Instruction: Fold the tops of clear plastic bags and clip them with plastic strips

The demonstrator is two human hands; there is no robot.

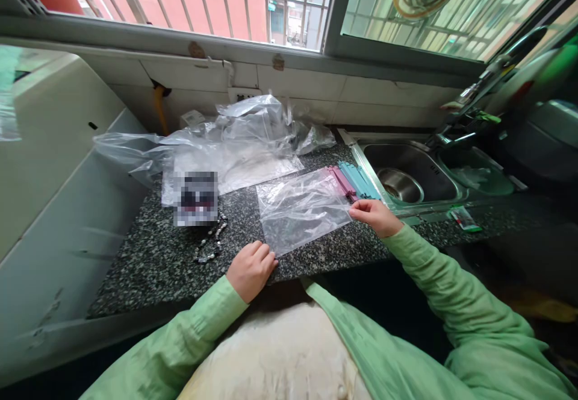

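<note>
A clear plastic bag (302, 210) lies flat and wrinkled on the speckled countertop. My right hand (377, 216) pinches its right near corner between thumb and fingers. At the bag's left near corner, my left hand (253, 270) is closed, fingers curled on the corner by the counter's front edge; the thumb is hidden. Just beyond my right hand lie a bundle of thin pink strips (344, 183) and a bundle of teal strips (359, 180), side by side. The bag's far right end reaches the pink ones.
More crumpled clear plastic bags (257, 126) are heaped at the back of the counter (149, 255). A blurred-out item (195, 198) and a beaded chain (208, 258) lie at left. To the right are a steel sink (406, 153), a faucet (469, 96) and a small packet (464, 219).
</note>
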